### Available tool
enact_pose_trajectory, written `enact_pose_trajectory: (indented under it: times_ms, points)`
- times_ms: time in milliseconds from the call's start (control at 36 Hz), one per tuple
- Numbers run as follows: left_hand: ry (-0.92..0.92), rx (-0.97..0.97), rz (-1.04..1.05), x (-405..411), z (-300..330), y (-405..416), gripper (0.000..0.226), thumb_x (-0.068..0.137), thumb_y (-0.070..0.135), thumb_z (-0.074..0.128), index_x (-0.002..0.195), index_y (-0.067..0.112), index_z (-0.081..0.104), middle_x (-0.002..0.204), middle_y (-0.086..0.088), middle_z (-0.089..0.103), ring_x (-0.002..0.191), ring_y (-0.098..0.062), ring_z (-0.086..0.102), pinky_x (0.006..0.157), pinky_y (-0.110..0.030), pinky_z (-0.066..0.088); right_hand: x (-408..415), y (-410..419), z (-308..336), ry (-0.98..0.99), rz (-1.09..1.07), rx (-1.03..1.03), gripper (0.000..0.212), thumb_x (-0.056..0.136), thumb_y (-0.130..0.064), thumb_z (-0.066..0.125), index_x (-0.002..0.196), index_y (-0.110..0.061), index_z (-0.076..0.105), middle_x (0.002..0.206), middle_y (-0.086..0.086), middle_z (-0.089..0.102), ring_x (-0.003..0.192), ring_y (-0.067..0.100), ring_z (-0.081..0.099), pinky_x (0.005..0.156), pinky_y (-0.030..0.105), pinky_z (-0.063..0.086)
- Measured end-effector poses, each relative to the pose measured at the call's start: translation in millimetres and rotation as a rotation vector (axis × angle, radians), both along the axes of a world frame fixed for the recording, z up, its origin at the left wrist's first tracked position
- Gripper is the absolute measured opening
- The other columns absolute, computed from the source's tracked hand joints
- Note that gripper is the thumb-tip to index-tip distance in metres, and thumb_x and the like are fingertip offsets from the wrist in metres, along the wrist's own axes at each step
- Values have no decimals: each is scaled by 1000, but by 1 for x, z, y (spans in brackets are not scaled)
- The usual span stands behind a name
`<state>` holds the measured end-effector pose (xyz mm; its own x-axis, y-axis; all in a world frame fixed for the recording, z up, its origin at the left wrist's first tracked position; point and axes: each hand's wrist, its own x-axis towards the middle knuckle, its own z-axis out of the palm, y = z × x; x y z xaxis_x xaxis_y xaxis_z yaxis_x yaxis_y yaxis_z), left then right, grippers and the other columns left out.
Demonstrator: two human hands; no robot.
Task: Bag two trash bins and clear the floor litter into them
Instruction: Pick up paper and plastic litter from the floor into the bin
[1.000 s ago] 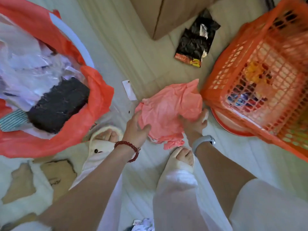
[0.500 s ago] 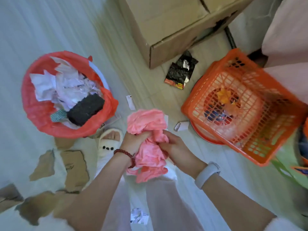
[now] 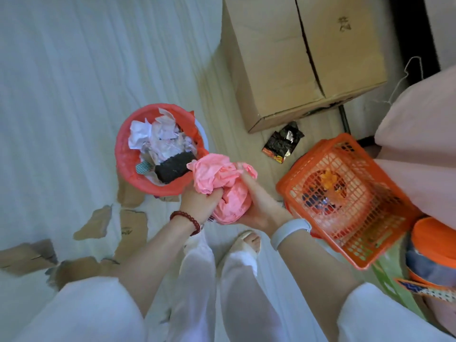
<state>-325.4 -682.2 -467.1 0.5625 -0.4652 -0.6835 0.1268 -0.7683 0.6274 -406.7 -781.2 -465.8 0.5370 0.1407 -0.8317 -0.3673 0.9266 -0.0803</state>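
Between the person's two forearms, a crumpled pink plastic bag [image 3: 223, 191] is held above the floor. Left hand [image 3: 197, 201] clenches the upper folds in a closed fist; right hand [image 3: 257, 203] cups the bundle from below, fingers curled around it. To do this step well, judging from the bunching, the hands should find the bag's mouth and shake it open before lining anything. Beyond them, the round bin [image 3: 158, 149] already wears a red liner and holds paper litter. Orange basket [image 3: 345, 203] stands to the right, seemingly unlined. Cardboard scraps [image 3: 96, 222] and a black wrapper [image 3: 283, 143] lie on the floor, not yet collected.
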Motion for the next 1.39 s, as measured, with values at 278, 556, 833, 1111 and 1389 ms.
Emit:
enact_pose_trajectory:
  times_ms: [278, 556, 833, 1111, 1389]
  points:
    - [28, -217, 296, 62, -14, 62, 38, 85, 17, 60, 121, 27, 52, 128, 6, 52, 116, -3, 49, 96, -17, 38, 110, 33, -31, 161, 80, -1036, 55, 63, -15, 59, 117, -16, 49, 106, 7, 59, 89, 14, 57, 78, 18, 48]
    - [-233, 306, 253, 132, -145, 158, 62, 92, 25, 39, 145, 34, 8, 154, 2, 8, 138, -24, 25, 106, -51, 31, 179, 83, -143, -213, 1318, -2055, 50, 74, -32, 44, 123, -39, 53, 136, 16, 48, 113, 50, 48, 84, 60, 43]
    - [-449, 256, 237, 139, -228, 143, 64, 94, 31, 30, 146, 13, -3, 153, -17, 8, 136, -32, 25, 105, -43, 33, 165, 103, -281, -510, 1817, -1892, 76, 73, -64, 50, 140, -49, 18, 157, 8, 9, 139, 48, 9, 95, 78, 17]
    - [-554, 224, 263, 134, -229, 144, 60, 95, 16, 36, 146, 13, 5, 153, -13, 14, 123, -33, 44, 75, -30, 43, 191, 102, -313, -477, 2026, -1793, 66, 83, -66, 32, 139, -54, -3, 155, 5, -4, 139, 45, -7, 99, 77, 0]
    - [-418, 395, 109, 137, -197, 146, 72, 88, 16, 50, 147, 10, 8, 154, -13, 6, 137, -33, 23, 109, -46, 29, 177, 73, -230, -614, 1834, -1490, 55, 93, -51, 32, 142, -51, 6, 155, -9, -16, 140, 37, -20, 107, 69, -1]
